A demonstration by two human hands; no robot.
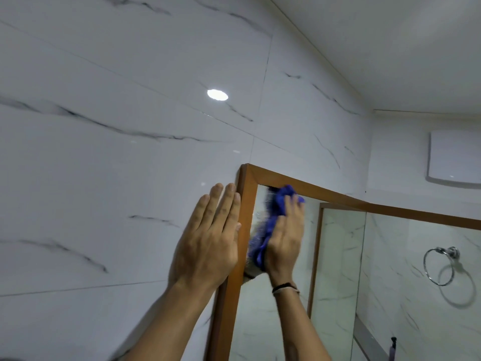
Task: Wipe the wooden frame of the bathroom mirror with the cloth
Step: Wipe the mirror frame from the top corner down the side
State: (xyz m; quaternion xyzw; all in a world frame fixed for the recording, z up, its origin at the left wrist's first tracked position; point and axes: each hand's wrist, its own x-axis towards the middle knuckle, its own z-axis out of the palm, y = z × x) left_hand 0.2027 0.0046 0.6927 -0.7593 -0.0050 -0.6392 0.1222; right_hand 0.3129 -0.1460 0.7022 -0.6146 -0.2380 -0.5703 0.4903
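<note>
The mirror has a brown wooden frame (364,204) whose top left corner sits mid-view. My right hand (285,238) presses a crumpled blue cloth (270,214) against the glass just inside that corner, its top touching the upper frame bar. My left hand (208,238) lies flat with fingers straight on the white wall tile, its edge against the left frame bar (227,295). It holds nothing. A dark band circles my right wrist.
White marble-look tiles (117,152) cover the wall to the left and above. The mirror glass (338,269) reflects a door frame and tiled wall. A chrome towel ring (440,265) hangs at right, and a white box (454,158) sits high on the right wall.
</note>
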